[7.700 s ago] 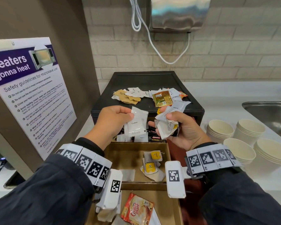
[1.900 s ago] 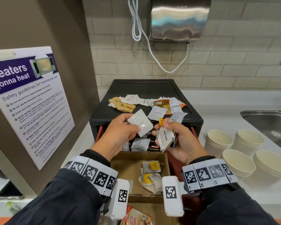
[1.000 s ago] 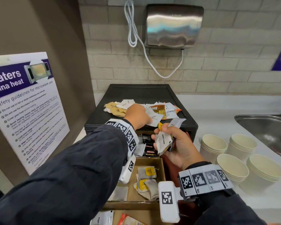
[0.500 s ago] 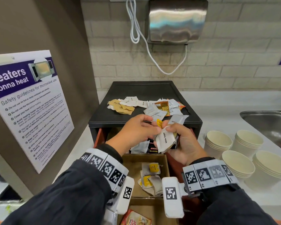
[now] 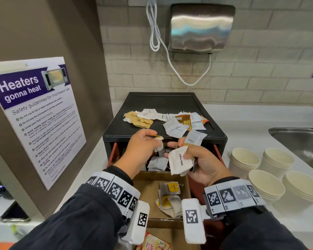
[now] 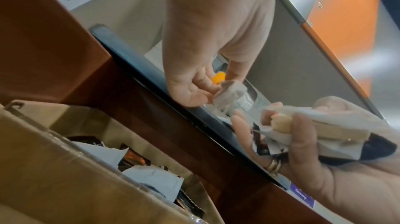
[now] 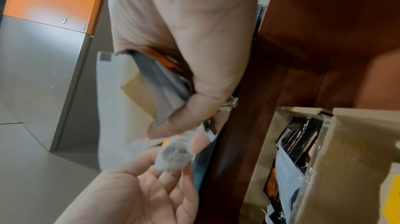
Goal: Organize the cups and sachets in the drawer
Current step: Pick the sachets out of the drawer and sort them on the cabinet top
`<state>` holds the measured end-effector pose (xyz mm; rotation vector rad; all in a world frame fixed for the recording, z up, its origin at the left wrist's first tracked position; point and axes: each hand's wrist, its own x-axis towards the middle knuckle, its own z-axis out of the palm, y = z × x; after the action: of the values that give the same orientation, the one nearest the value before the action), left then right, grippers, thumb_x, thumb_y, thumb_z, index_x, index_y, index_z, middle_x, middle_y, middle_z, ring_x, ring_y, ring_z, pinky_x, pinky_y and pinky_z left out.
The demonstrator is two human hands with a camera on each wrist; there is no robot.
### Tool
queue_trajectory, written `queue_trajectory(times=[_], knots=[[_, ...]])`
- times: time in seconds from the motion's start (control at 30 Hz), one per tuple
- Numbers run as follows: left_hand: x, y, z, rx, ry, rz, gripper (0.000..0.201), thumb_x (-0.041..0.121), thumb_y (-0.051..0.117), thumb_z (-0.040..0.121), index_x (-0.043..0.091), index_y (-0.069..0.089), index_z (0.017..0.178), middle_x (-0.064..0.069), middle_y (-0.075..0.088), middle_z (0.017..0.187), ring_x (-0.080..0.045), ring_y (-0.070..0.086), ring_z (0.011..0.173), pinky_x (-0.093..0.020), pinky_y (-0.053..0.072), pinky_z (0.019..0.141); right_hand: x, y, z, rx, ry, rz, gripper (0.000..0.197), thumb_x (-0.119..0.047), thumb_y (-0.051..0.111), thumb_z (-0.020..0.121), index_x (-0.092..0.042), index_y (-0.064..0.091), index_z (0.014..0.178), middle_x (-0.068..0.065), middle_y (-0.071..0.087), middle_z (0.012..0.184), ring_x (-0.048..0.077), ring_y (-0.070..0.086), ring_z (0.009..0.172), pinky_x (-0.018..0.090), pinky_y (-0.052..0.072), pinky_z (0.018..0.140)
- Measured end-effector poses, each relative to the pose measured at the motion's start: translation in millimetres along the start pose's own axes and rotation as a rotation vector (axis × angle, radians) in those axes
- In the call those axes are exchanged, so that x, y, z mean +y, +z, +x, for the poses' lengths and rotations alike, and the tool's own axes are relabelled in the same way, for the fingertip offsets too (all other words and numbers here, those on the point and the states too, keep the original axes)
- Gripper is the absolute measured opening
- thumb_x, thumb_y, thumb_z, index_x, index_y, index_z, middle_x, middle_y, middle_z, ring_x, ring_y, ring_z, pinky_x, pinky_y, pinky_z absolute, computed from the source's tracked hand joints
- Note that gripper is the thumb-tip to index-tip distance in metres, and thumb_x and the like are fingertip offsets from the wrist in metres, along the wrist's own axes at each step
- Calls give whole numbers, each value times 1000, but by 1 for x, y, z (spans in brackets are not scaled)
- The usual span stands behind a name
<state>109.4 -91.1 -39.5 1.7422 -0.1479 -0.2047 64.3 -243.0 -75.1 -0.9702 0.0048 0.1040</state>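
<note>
Left hand [image 5: 143,143] pinching a small tea bag [image 6: 229,95] with a yellow tag, just above the open drawer [image 5: 186,179]; right hand [image 5: 197,159] closed around a fan of mixed sachets [image 5: 181,161], white sugar foremost, also over the drawer. Best done by lowering the tea bag into the drawer's middle compartment, beside the tea bags [image 5: 170,195] already lying there, and releasing only once tag and string are clear of the bundle. Probably wise to keep the right grip firm, since the slick packets could slide out. More sachets [image 5: 175,127] loose on the black top behind the drawer; cup stacks [image 5: 246,161] on the tabletop right of the drawer, untouched.
</note>
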Motion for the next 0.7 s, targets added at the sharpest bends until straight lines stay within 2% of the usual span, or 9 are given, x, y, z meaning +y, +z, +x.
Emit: queue_trajectory(times=[0.1, 0.17, 0.23, 0.27, 0.37, 0.43, 0.53, 0.63, 0.7], knots=[[-2, -7, 1, 80, -37, 43, 25, 4, 57, 88, 20, 56, 108, -2, 60, 100, -11, 55, 85, -22, 47, 68, -1, -2, 0, 19, -36, -2, 27, 4, 46, 55, -12, 52, 77, 8, 67, 93, 31, 66, 86, 38, 58, 66], [-3, -7, -3, -45, -95, 176, 22, 7, 58, 88, 21, 58, 105, -3, 58, 104, -15, 55, 90, -26, 49, 74, -1, -3, 1, 44, -71, 21, 26, 3, 47, 55, -13, 53, 75, 9, 67, 91, 29, 68, 80, 37, 57, 62], [-3, -4, -11, -244, -156, 280, 18, 16, 59, 89, 25, 60, 105, -2, 59, 107, -16, 55, 99, -28, 48, 79, -2, -4, 2, 78, -106, 21, 26, 2, 47, 55, -15, 58, 71, 9, 67, 89, 27, 68, 79, 37, 57, 65], [-3, -1, -14, -296, -177, 308, 17, 21, 59, 90, 27, 60, 106, -1, 59, 110, -16, 54, 103, -27, 47, 79, -2, -4, 2, 95, -118, 11, 26, 2, 48, 55, -16, 62, 66, 9, 67, 87, 27, 67, 80, 39, 54, 68], [-1, 5, -16, -320, -214, 249, 22, 28, 54, 94, 22, 61, 114, -2, 60, 116, -17, 55, 106, -24, 47, 76, -2, -2, 1, 125, -145, -20, 28, 1, 48, 56, -21, 66, 59, 8, 67, 84, 28, 64, 86, 42, 49, 78], [0, 8, -17, -354, -257, 106, 24, 27, 54, 94, 17, 60, 115, -5, 63, 110, -17, 60, 96, -25, 49, 75, -3, 0, 0, 120, -156, -24, 30, 6, 47, 61, -18, 64, 68, 8, 67, 88, 28, 61, 90, 44, 48, 79], [-2, 9, -18, -367, -200, 41, 21, 19, 60, 91, 16, 58, 111, -5, 67, 100, -11, 64, 78, -19, 50, 66, -4, 2, -1, 102, -158, -52, 37, 16, 36, 77, -16, 56, 83, 9, 64, 97, 29, 58, 92, 37, 50, 67], [-5, 9, -15, -285, -147, 4, 22, 9, 61, 89, 18, 57, 109, -6, 69, 103, -11, 65, 78, -18, 52, 61, -4, 4, -1, 89, -137, -28, 40, 15, 36, 82, -17, 57, 91, 11, 62, 108, 32, 58, 102, 37, 54, 65], [-4, 8, -14, -237, -138, -73, 19, 7, 58, 91, 17, 58, 107, -7, 68, 105, -13, 65, 84, -19, 53, 64, -3, 5, -1, 85, -130, -7, 38, 12, 39, 84, -19, 59, 92, 10, 65, 106, 32, 60, 101, 37, 54, 67]])
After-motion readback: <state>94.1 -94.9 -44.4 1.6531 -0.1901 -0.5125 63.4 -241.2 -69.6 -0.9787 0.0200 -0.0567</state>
